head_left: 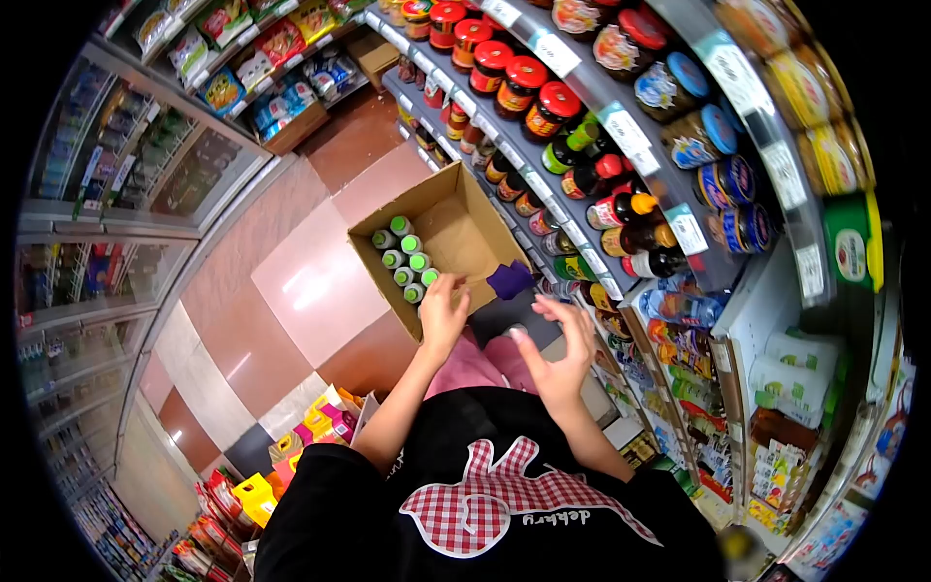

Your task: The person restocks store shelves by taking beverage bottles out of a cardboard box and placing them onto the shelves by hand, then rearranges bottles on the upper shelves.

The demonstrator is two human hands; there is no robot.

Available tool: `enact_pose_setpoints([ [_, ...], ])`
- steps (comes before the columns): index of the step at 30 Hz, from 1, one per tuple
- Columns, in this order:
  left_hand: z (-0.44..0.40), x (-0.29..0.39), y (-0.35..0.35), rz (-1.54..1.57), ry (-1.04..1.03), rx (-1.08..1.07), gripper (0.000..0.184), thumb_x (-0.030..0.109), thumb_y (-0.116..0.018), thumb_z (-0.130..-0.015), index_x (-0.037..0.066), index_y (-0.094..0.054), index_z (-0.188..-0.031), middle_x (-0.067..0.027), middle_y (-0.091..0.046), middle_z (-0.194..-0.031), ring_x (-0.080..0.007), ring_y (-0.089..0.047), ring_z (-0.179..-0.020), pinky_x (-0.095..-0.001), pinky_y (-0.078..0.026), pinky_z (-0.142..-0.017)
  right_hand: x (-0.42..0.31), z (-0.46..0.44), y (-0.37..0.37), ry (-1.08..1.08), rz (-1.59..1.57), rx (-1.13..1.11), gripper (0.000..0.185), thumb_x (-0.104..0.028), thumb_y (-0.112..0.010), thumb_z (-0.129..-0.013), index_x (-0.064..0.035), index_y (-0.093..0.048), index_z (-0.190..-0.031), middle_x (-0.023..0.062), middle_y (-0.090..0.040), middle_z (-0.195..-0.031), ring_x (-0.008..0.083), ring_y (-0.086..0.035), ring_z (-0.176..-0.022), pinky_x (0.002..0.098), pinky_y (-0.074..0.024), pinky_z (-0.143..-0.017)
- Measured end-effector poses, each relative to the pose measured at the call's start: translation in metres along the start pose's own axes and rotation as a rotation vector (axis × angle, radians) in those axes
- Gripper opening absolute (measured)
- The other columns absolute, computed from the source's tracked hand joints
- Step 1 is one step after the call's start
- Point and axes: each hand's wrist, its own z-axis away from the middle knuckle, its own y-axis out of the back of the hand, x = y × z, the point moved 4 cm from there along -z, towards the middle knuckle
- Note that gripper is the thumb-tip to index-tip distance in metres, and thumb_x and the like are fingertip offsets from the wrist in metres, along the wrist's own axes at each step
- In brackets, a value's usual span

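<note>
A brown cardboard box stands open in front of me. Several bottles with light green caps are grouped along its left side. My left hand is at the near edge of the box, beside the closest bottles, fingers stretched out with no object visible in them. To the right, my right hand hovers nearer my body, thumb and fingers spread apart. A crumpled dark purple piece that looks like cloth lies at the box's right near corner, between my hands.
Shelves of red-lidded jars and sauce bottles rise close on the right. Glass-door coolers line the left. Bagged goods fill a far shelf. Yellow and pink packages stand near my left elbow on the tiled floor side.
</note>
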Motion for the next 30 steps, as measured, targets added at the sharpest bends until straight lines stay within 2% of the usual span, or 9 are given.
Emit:
enact_pose_setpoints([
  [3, 0.000, -0.063, -0.007, -0.135, 0.071, 0.085, 0.020, 0.008, -0.068, -0.084, 0.003, -0.066, -0.103, -0.0142, -0.068, -0.092, -0.0306, -0.067, -0.089, -0.0416, -0.052, -0.079, -0.002, 0.004, -0.032, -0.007, 0.010, -0.093, 0.046, -0.020, -0.085, -0.074, -0.0049, -0.068, -0.113, 0.0070, -0.072, -0.105, 0.0254, -0.063, -0.090, 0.0383, -0.0439, -0.084],
  [9, -0.010, -0.185, -0.054, -0.498, 0.296, -0.119, 0.035, 0.013, -0.071, -0.081, 0.004, -0.058, -0.113, -0.0143, -0.063, -0.110, -0.0346, -0.061, -0.108, -0.0452, -0.054, -0.085, 0.007, 0.016, -0.078, -0.128, -0.002, -0.247, 0.045, -0.019, -0.086, -0.073, -0.0058, -0.068, -0.112, 0.0091, -0.071, -0.106, 0.0281, -0.063, -0.093, 0.0396, -0.0443, -0.087],
  [10, -0.013, -0.203, -0.063, -0.528, 0.297, -0.185, 0.046, 0.012, -0.072, -0.080, 0.004, -0.053, -0.122, -0.0138, -0.059, -0.118, -0.0353, -0.060, -0.108, -0.0471, -0.055, -0.086, 0.010, 0.019, -0.083, -0.152, -0.003, -0.264, 0.046, -0.018, -0.086, -0.072, -0.0056, -0.068, -0.112, 0.0093, -0.071, -0.106, 0.0280, -0.064, -0.094, 0.0394, -0.0445, -0.087],
  [14, -0.024, -0.271, -0.103, -0.683, 0.287, -0.348, 0.047, 0.008, -0.068, -0.081, 0.006, -0.051, -0.124, -0.0148, -0.052, -0.131, -0.0359, -0.058, -0.114, -0.0469, -0.057, -0.084, 0.022, 0.027, -0.100, -0.225, 0.000, -0.319, 0.045, -0.016, -0.086, -0.072, -0.0048, -0.068, -0.112, 0.0101, -0.071, -0.107, 0.0284, -0.065, -0.094, 0.0385, -0.0454, -0.088],
  [17, -0.035, -0.269, -0.109, -0.786, 0.251, -0.402, 0.045, 0.003, -0.068, -0.082, 0.007, -0.054, -0.124, -0.0123, -0.055, -0.126, -0.0316, -0.059, -0.115, -0.0426, -0.058, -0.084, 0.034, 0.036, -0.107, -0.312, 0.005, -0.354, 0.043, -0.014, -0.086, -0.072, -0.0042, -0.069, -0.110, 0.0106, -0.071, -0.107, 0.0290, -0.065, -0.094, 0.0382, -0.0461, -0.088],
  [21, -0.037, -0.301, -0.130, -0.851, 0.239, -0.402, 0.038, 0.003, -0.068, -0.082, 0.003, -0.058, -0.119, -0.0124, -0.056, -0.124, -0.0294, -0.061, -0.111, -0.0356, -0.062, -0.074, 0.042, 0.039, -0.112, -0.400, 0.001, -0.374, 0.041, -0.013, -0.085, -0.072, -0.0039, -0.069, -0.109, 0.0112, -0.071, -0.106, 0.0294, -0.065, -0.094, 0.0382, -0.0467, -0.087],
  [22, -0.037, -0.303, -0.134, -0.910, 0.190, -0.395, 0.030, 0.004, -0.067, -0.083, 0.002, -0.061, -0.112, -0.0118, -0.058, -0.119, -0.0268, -0.063, -0.107, -0.0321, -0.062, -0.068, 0.044, 0.039, -0.113, -0.419, 0.000, -0.374, 0.041, -0.012, -0.085, -0.072, -0.0039, -0.069, -0.109, 0.0113, -0.071, -0.106, 0.0295, -0.065, -0.094, 0.0381, -0.0468, -0.087],
  [26, -0.040, -0.317, -0.146, -1.020, 0.122, -0.331, 0.020, 0.007, -0.064, -0.086, 0.007, -0.062, -0.105, -0.0078, -0.062, -0.102, -0.0214, -0.068, -0.089, -0.0301, -0.061, -0.061, 0.048, 0.042, -0.116, -0.476, 0.020, -0.388, 0.039, -0.011, -0.083, -0.073, -0.0037, -0.069, -0.109, 0.0114, -0.071, -0.105, 0.0298, -0.065, -0.094, 0.0379, -0.0471, -0.087],
  [30, -0.043, -0.328, -0.159, -1.110, 0.052, -0.262, 0.013, 0.010, -0.061, -0.089, 0.009, -0.061, -0.101, -0.0054, -0.063, -0.094, -0.0191, -0.068, -0.081, -0.0279, -0.059, -0.057, 0.057, 0.050, -0.118, -0.485, 0.020, -0.389, 0.039, -0.012, -0.083, -0.074, -0.0039, -0.069, -0.110, 0.0111, -0.072, -0.105, 0.0296, -0.065, -0.094, 0.0388, -0.0466, -0.088],
])
